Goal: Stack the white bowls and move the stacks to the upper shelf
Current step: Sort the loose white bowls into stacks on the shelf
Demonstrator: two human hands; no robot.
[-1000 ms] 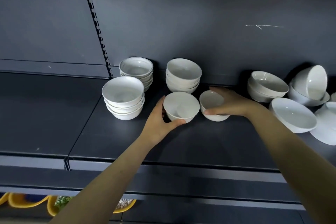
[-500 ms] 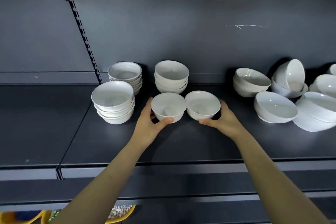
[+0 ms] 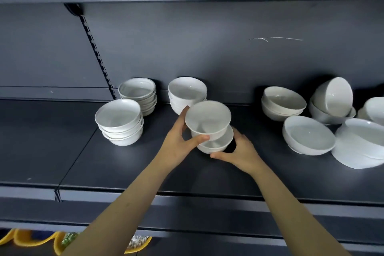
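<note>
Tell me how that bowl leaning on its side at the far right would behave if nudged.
The leaning bowl rests tilted in the bowl beneath, so it would probably rock or slide out. It looks glazed and rigid, so it is likely slippery and might chip against its neighbours.

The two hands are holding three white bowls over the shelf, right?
Not quite: there are two bowls, not three. The head view shows the left hand gripping the upper bowl and the right hand holding the lower bowl under it, over the shelf.
</note>
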